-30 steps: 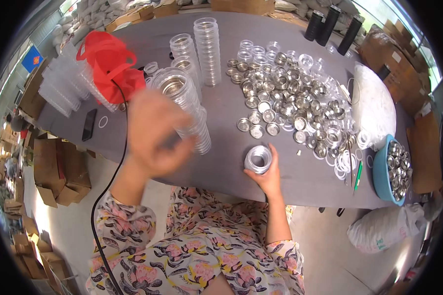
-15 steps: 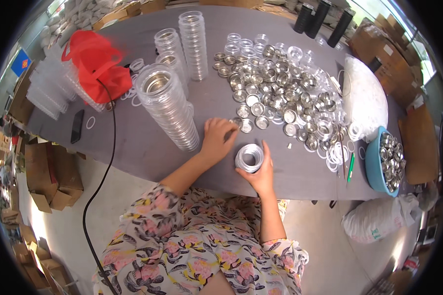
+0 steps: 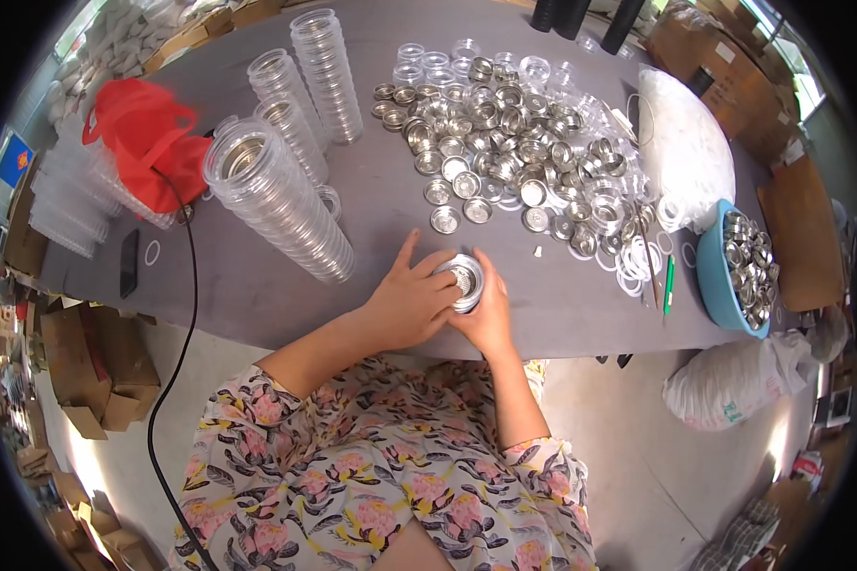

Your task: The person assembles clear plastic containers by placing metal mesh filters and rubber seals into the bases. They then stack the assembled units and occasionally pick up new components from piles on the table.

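Note:
In front of me my right hand (image 3: 488, 316) is wrapped around a short clear plastic round piece with a ringed wall (image 3: 475, 301). A silver metal cap (image 3: 464, 277) shows in its mouth. My left hand (image 3: 402, 303) has its thumb side and curled fingers pressed on the cap, its index finger pointing away over the table. The fingertips partly hide the cap. Beyond the hands lies a heap of silver metal caps (image 3: 505, 131), with a few loose caps (image 3: 445, 220) nearest me. Left of my left hand, a tall stack of clear round plastic pieces (image 3: 290, 214) leans across the table.
More clear stacks (image 3: 326, 76) stand behind. A red bag (image 3: 143, 133) and a dark phone (image 3: 129, 264) lie left, beside a black cable (image 3: 187, 352). At right are white rings (image 3: 630, 265), a green pen (image 3: 668, 285), a blue basin (image 3: 716, 276) of caps and a white sack (image 3: 686, 143).
My left hand has come from the loose caps to the clear piece, and a silver cap now shows in its mouth. The whole view has shifted slightly.

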A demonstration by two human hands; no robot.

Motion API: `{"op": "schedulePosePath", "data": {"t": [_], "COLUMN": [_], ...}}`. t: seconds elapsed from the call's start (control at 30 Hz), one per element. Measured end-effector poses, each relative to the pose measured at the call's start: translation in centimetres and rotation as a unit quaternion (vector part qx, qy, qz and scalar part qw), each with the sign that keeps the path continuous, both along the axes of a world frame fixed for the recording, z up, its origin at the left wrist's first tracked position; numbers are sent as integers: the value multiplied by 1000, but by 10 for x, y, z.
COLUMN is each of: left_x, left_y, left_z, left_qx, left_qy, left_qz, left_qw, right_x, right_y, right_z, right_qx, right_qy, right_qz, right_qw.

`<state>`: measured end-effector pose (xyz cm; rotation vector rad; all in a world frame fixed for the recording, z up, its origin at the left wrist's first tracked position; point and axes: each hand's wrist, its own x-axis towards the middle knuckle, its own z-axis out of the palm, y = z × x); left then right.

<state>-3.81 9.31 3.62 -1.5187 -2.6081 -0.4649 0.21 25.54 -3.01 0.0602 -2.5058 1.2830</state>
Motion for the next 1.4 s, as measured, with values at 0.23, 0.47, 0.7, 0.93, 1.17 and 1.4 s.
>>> {"op": "schedulePosePath", "data": {"t": [0.23,0.47,0.7,0.93,1.17,1.4], "left_x": [-8,9,25,-10,-5,7], "left_y": [6,-1,-76,-119,-102,-31], "left_z": [2,16,164,189,190,85], "left_qx": [-9,309,334,153,155,180], "left_qy": [-70,-125,248,229,274,26], "left_qz": [7,79,153,264,235,43], "left_qw": [997,940,896,925,920,982], "right_x": [0,-6,-1,0,-1,-1], "right_y": [-1,1,-1,-3,-2,-2], "right_z": [2,-13,-1,3,2,2], "right_qx": [-6,9,11,8,16,16], "right_qy": [13,10,20,10,15,28], "right_qz": [-11,24,-21,-17,-13,-13], "right_qw": [1000,1000,1000,1000,1000,999]}}
